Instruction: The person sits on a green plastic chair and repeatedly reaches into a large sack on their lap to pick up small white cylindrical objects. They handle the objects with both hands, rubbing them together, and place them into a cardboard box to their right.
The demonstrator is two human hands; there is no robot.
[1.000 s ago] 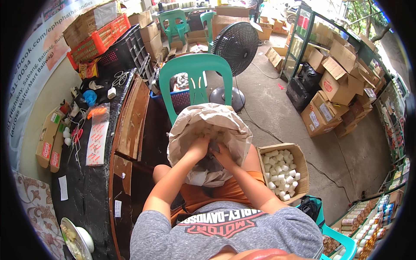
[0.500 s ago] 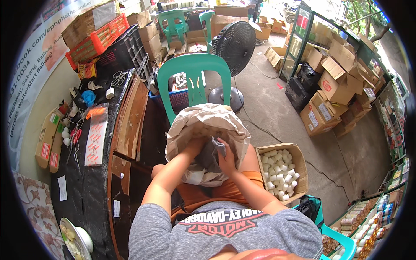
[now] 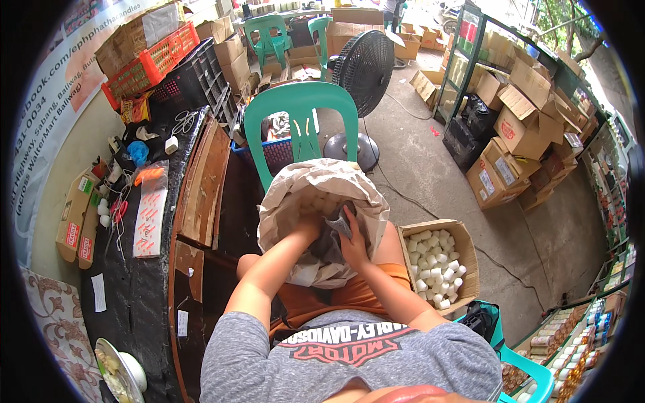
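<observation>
A large brown paper sack (image 3: 282, 185) stands open between my knees, with pale, rounded white pieces (image 3: 324, 201) visible in its depth. Inside it is my left hand (image 3: 309, 227), its fingers hidden beside the cloth and the sack's contents. My right hand (image 3: 353, 247) grips a dark grey cloth (image 3: 330, 243) at the mouth of the sack, fingers bent over the fabric. Whether the left fingers hold a piece within the cloth cannot be made out.
To my right is a cardboard box (image 3: 467, 252) full of short white cylinders (image 3: 437, 269). A green plastic chair (image 3: 302, 95) stands in front, with a black fan (image 3: 366, 74) behind it. The black-covered table (image 3: 134, 295) runs along my left. Cartons (image 3: 500, 178) are stacked at right.
My right hand has turned and shifted slightly lower with the grey cloth, which is now folded differently. My left hand stays in the sack, and more pale pieces show there.
</observation>
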